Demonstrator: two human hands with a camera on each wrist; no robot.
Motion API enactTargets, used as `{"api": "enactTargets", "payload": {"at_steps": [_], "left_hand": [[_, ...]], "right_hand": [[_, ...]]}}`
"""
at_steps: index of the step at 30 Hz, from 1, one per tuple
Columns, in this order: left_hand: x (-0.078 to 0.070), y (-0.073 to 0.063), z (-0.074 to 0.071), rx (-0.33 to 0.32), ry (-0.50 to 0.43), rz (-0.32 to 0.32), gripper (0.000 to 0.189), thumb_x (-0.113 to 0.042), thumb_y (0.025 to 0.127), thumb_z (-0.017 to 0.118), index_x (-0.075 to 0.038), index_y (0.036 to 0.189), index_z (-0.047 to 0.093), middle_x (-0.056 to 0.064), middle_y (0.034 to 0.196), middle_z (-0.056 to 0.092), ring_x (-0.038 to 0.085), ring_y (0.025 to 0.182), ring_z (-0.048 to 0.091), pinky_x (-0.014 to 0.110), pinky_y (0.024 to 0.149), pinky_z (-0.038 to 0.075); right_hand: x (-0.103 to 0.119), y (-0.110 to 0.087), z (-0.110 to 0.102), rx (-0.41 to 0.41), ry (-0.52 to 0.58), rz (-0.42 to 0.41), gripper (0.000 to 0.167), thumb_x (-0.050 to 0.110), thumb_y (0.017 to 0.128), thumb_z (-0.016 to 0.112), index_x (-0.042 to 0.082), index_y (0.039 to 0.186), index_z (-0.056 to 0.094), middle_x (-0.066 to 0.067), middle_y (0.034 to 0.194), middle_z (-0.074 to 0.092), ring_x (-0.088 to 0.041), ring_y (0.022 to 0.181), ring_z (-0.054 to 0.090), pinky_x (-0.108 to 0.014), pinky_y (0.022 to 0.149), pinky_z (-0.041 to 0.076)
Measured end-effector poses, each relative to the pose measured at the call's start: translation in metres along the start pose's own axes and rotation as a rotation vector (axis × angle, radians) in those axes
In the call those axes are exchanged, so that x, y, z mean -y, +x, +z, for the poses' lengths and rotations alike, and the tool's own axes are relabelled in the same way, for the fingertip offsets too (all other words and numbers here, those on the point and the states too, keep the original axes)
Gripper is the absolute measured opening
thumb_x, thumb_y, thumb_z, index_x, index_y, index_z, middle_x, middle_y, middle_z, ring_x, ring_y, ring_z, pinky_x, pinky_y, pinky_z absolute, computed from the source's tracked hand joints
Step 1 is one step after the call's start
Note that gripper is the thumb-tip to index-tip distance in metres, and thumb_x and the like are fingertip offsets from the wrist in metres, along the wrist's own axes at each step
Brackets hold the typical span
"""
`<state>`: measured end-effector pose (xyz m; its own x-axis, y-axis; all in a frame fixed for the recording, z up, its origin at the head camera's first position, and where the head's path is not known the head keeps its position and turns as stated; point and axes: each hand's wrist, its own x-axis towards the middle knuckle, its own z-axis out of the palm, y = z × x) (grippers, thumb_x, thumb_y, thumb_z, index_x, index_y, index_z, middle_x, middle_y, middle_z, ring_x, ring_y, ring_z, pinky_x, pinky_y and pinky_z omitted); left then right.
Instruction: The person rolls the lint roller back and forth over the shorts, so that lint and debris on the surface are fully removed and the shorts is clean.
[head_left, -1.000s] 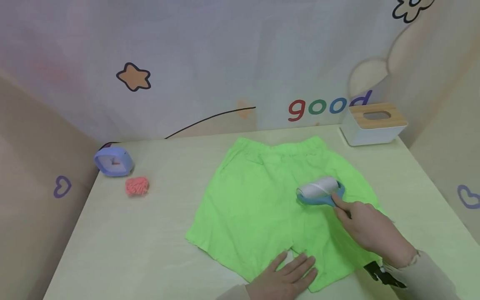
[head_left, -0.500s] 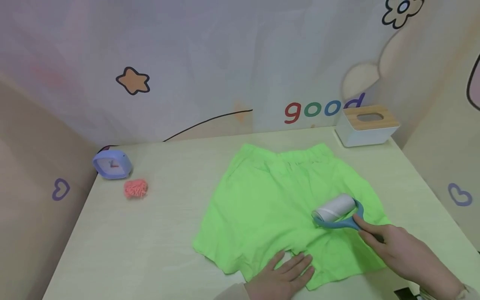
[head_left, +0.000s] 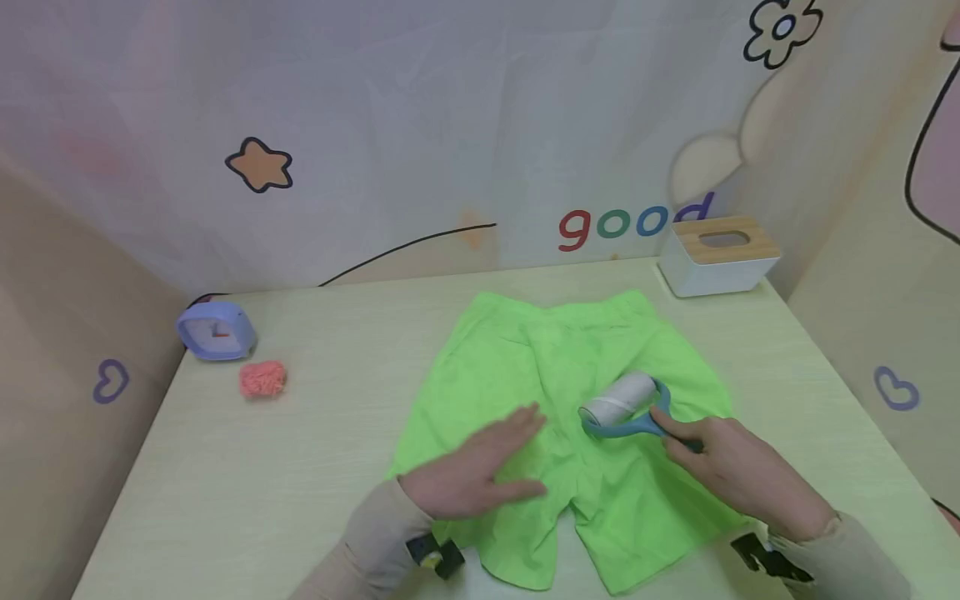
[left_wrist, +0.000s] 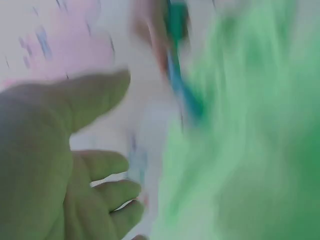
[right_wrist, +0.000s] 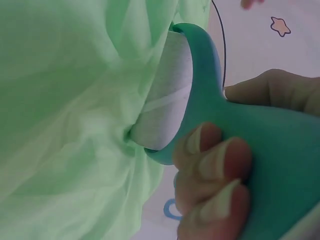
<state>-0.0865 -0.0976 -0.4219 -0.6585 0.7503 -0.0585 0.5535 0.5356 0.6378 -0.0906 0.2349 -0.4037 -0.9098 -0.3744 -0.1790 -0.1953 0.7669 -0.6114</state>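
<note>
Bright green shorts [head_left: 517, 358] lie spread on the table, waistband toward the back wall. My right hand [head_left: 727, 467] grips the blue handle of a lint roller [head_left: 621, 403], whose white roll sits against the right half of the shorts. In the right wrist view, fingers curl round the handle and the roll [right_wrist: 165, 95] presses into creased cloth. My left hand [head_left: 480, 467] is over the left leg of the shorts, fingers straight and thumb apart, holding nothing. The left wrist view is blurred, with the spread left hand [left_wrist: 75, 150] beside the green cloth [left_wrist: 250, 140].
A blue-purple clock [head_left: 217, 331] stands at the table's back left, with a small pink fuzzy bundle [head_left: 262, 379] in front of it. At the back right is a white tissue box [head_left: 720, 257] with a wooden lid. Printed walls enclose the table [head_left: 300, 467].
My left hand has lifted from the hem between the legs and moved up and left over the shorts. The lint roller went toward the hem, then back up; the cloth has shifted and straightened.
</note>
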Motion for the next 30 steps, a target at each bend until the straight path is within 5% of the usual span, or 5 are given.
{"api": "enactTargets", "payload": {"at_steps": [4,9,18,25,30], "left_hand": [[0.054,-0.009,-0.030,-0.126,0.106,-0.296,0.077,-0.040,0.098,0.055,-0.001,0.154,0.020,0.016,0.161,0.011,0.032,0.147,0.010,0.051,0.117,0.011],[0.093,-0.026,-0.036,-0.045,0.213,-0.543,0.095,-0.049,0.088,0.067,0.003,0.153,0.020,0.017,0.161,0.011,0.032,0.148,0.008,0.052,0.116,0.013],[0.105,-0.047,-0.039,-0.022,0.310,-0.624,0.107,-0.061,0.082,0.066,0.004,0.153,0.018,0.016,0.161,0.007,0.032,0.148,0.009,0.055,0.116,0.011],[0.106,-0.049,-0.046,-0.024,0.331,-0.622,0.107,-0.063,0.083,0.064,0.004,0.153,0.017,0.017,0.161,0.006,0.034,0.147,0.009,0.057,0.116,0.008],[0.108,-0.051,-0.044,-0.040,0.303,-0.612,0.107,-0.061,0.082,0.066,0.004,0.153,0.018,0.017,0.161,0.006,0.034,0.147,0.009,0.058,0.115,0.007]], "right_hand": [[0.007,0.020,0.005,0.021,0.003,-0.027,0.049,0.033,0.102,0.050,0.006,0.143,0.045,0.014,0.049,0.027,-0.002,0.041,0.020,-0.019,0.035,0.024],[0.011,0.035,0.009,0.058,0.038,-0.031,0.054,0.033,0.100,0.055,0.009,0.146,0.043,0.013,0.052,0.030,-0.003,0.042,0.025,-0.020,0.036,0.027],[-0.019,-0.006,-0.009,0.067,-0.005,0.090,0.052,0.032,0.096,0.061,0.020,0.145,0.046,0.006,0.066,0.037,-0.003,0.047,0.027,-0.022,0.041,0.032],[-0.060,-0.053,-0.038,0.073,-0.064,0.105,0.050,0.023,0.093,0.066,0.012,0.140,0.053,-0.006,0.094,0.063,-0.003,0.046,0.026,-0.021,0.042,0.029],[-0.084,-0.080,-0.056,-0.131,0.018,0.126,0.052,0.017,0.090,0.070,0.027,0.138,0.055,0.009,0.059,0.045,-0.004,0.041,0.031,-0.025,0.038,0.031]]}}
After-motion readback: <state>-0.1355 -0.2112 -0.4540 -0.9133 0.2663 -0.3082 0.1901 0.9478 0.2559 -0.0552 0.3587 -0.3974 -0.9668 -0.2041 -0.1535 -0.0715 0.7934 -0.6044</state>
